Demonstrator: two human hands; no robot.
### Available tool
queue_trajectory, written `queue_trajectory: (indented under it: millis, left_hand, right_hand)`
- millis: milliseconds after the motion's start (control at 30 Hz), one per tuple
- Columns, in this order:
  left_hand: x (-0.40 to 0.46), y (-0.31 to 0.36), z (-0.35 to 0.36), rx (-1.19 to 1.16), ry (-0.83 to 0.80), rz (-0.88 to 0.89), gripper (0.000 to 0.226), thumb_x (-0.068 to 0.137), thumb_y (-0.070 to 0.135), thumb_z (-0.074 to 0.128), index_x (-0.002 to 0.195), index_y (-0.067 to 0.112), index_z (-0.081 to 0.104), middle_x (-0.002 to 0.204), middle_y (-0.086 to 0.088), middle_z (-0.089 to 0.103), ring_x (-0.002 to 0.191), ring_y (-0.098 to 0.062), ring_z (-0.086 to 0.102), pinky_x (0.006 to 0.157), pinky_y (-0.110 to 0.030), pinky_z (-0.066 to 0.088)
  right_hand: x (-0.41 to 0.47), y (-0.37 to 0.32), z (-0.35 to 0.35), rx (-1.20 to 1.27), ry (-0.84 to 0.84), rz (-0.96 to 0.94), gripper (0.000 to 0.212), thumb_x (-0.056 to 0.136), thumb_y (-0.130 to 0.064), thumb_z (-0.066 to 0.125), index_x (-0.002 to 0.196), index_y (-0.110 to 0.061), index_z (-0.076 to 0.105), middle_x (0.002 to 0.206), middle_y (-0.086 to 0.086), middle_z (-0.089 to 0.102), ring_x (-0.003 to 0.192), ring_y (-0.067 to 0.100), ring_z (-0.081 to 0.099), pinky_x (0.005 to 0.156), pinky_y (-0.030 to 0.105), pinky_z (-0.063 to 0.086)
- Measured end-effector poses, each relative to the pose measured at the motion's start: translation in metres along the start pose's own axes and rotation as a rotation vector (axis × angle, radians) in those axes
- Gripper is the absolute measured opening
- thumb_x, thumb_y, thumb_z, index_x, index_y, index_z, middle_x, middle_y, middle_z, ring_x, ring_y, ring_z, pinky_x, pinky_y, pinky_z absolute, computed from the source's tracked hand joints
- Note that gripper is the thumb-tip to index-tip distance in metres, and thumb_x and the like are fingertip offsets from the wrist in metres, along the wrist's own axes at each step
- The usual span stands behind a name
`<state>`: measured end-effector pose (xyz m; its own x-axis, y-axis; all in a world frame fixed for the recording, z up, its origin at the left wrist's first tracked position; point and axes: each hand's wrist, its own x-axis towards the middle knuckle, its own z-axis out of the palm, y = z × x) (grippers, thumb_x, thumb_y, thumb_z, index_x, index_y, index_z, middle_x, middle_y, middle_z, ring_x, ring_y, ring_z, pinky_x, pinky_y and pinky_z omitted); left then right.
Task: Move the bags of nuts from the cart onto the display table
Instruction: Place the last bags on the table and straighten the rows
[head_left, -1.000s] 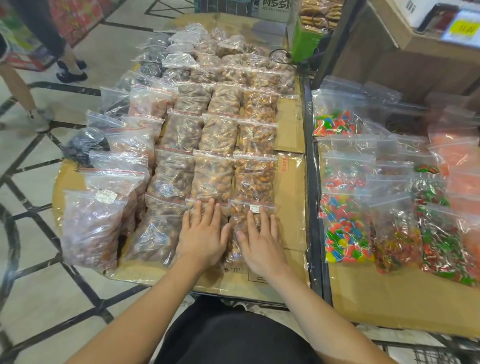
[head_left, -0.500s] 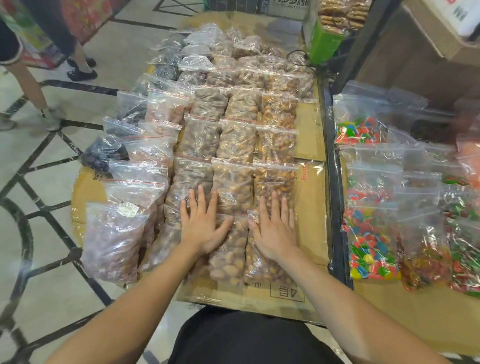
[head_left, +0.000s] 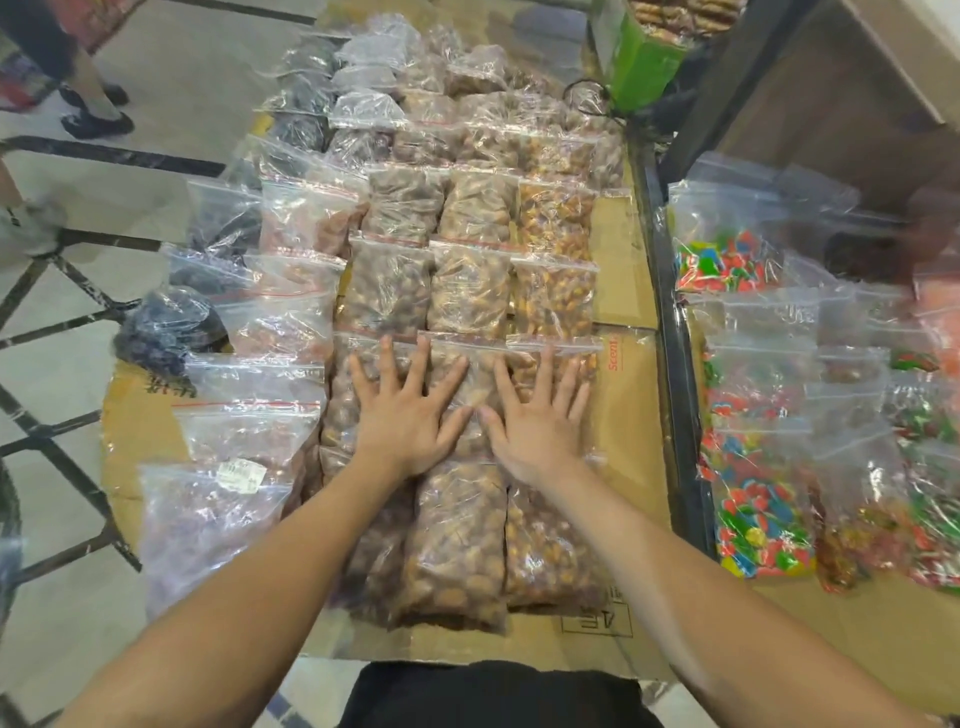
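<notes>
Both hands have slid further up the rows since a second ago: from the nearest bags they now sit one row deeper, fingers spread wider. Our left hand (head_left: 402, 415) lies flat on the brown nut bag (head_left: 363, 395) in the left-of-centre column, and our right hand (head_left: 540, 421) lies flat on the orange-tinted nut bag (head_left: 558, 364) beside it. Thumbs nearly meet over the middle column. Neither hand grasps anything; fingers are straight, palms pressing down.

Bags of nuts (head_left: 470, 291) are already on the counter (head_left: 628, 415), laid in overlapping rows on cardboard. The three nearest bags (head_left: 457, 540) lie below our wrists, at the counter's near edge.

Relative to the counter: candy bags (head_left: 753, 519) sit on a separate surface to its right, across a dark rail (head_left: 675, 364). Looser bags with a price sticker (head_left: 239, 473) hang off its left side. Tiled floor (head_left: 62, 338) lies left of it.

We judge this as smoothing and aligning the rows after placement, not a transfer. No cart in view, so we cannot tell how many bags remain. Likely next: flatten further rows or turn back for more stock.
</notes>
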<state>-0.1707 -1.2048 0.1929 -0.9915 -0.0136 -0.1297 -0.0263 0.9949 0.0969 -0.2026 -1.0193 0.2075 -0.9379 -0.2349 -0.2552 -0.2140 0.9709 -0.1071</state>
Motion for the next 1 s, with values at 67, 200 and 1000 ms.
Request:
queue_trajectory:
  millis: [67, 200, 1000]
  left_hand:
    - [0.005, 0.0, -0.002, 0.004, -0.043, 0.005, 0.068, 0.093, 0.075, -0.001, 0.156, 0.051, -0.014, 0.169, -0.007, -0.019, 0.149, -0.051, -0.024, 0.109, -0.079, -0.013]
    - [0.009, 0.0, -0.009, -0.004, -0.129, 0.019, 0.069, 0.093, 0.076, -0.002, 0.154, 0.049, -0.021, 0.165, -0.008, -0.031, 0.145, -0.049, -0.035, 0.107, -0.08, -0.016]
    - [0.146, -0.013, -0.06, -0.094, -0.23, 0.052, 0.058, 0.098, 0.072, 0.009, 0.154, 0.06, 0.011, 0.17, 0.016, -0.01, 0.154, -0.045, -0.015, 0.107, -0.081, -0.012]
  right_hand:
    - [0.0, -0.002, 0.005, -0.041, -0.017, -0.004, 0.07, 0.101, -0.07, 0.009, 0.161, -0.042, -0.016, 0.164, 0.018, -0.035, 0.148, 0.053, -0.03, 0.12, 0.069, -0.014]
    - [0.001, -0.004, 0.0, -0.052, -0.032, 0.01, 0.072, 0.099, -0.073, 0.008, 0.16, -0.044, -0.015, 0.166, 0.017, -0.033, 0.149, 0.052, -0.029, 0.121, 0.068, -0.011]
    - [0.117, 0.008, -0.057, 0.072, -0.028, -0.011, 0.056, 0.103, -0.064, 0.019, 0.158, -0.057, 0.013, 0.173, -0.001, -0.017, 0.156, 0.044, -0.017, 0.121, 0.071, -0.005]
